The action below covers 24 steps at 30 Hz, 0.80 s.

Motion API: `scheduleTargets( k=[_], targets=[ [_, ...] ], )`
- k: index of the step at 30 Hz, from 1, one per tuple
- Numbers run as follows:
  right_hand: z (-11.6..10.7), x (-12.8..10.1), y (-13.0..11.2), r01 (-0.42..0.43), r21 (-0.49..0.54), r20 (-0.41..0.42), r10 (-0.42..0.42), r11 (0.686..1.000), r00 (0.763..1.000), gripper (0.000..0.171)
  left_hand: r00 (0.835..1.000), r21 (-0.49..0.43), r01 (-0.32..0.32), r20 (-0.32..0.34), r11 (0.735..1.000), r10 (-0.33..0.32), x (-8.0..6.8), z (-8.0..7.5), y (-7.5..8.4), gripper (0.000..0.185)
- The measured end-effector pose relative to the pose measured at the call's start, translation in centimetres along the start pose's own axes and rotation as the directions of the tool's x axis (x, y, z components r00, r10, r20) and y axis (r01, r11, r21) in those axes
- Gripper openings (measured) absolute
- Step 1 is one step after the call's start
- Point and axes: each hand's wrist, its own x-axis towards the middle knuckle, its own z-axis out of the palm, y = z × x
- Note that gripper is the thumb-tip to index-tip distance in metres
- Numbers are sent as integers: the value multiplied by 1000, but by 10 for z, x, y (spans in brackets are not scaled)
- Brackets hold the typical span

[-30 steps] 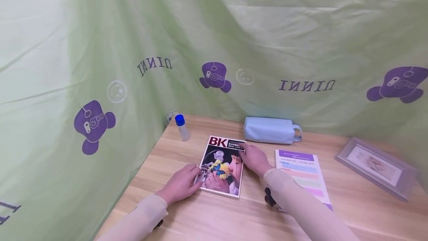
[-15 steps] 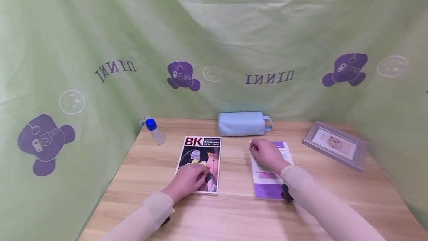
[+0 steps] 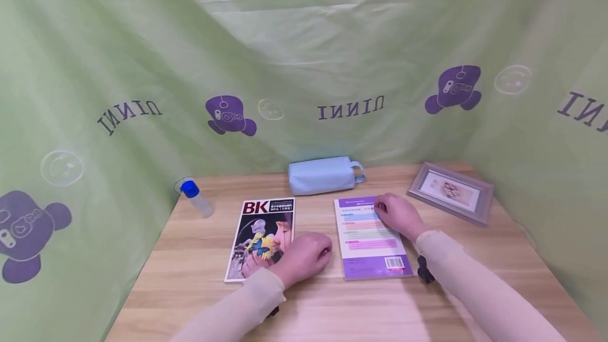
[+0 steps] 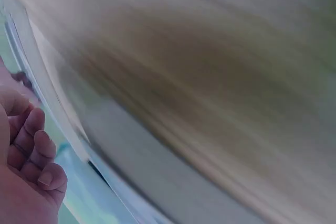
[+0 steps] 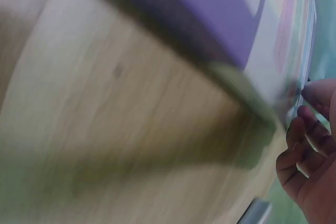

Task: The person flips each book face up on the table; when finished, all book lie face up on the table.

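Head view: right hand (image 3: 398, 215) rests on purple booklet (image 3: 368, 236), grip loosely curled; left hand (image 3: 306, 258) likewise beside magazine (image 3: 262, 238).

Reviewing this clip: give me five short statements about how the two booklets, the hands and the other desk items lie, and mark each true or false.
1. The right hand rests on the upper right part of the purple booklet. True.
2. The left hand lies at the lower right corner of the BK magazine. True.
3. The blue-capped bottle stands between the two booklets. False: it is at the desk's far left, by the curtain.
4. The light blue pouch lies on top of the magazine. False: it lies behind it, near the curtain.
5. The picture frame lies right of the purple booklet. True.
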Motion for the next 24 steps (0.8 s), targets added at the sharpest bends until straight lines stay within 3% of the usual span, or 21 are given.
scheduleTargets(
  k=[7,12,17,20,24],
  targets=[
    [-2,-3,14,5,-10,-21,-5,1000,1000,17,989,57,-141,-33,988,143,19,21,23,7],
    [-5,-1,16,14,6,-23,-14,1000,1000,28,969,78,-229,-72,970,235,25,28,26,11],
    [-6,2,16,19,12,-9,-19,1000,1000,28,965,66,-249,-69,966,253,30,29,27,11],
    [-6,3,19,20,0,2,-20,1000,1000,29,966,50,-256,-29,965,258,34,28,32,10],
    [-5,7,19,23,-13,23,-22,1000,999,34,968,58,-248,36,967,247,36,24,38,27]
  ],
)
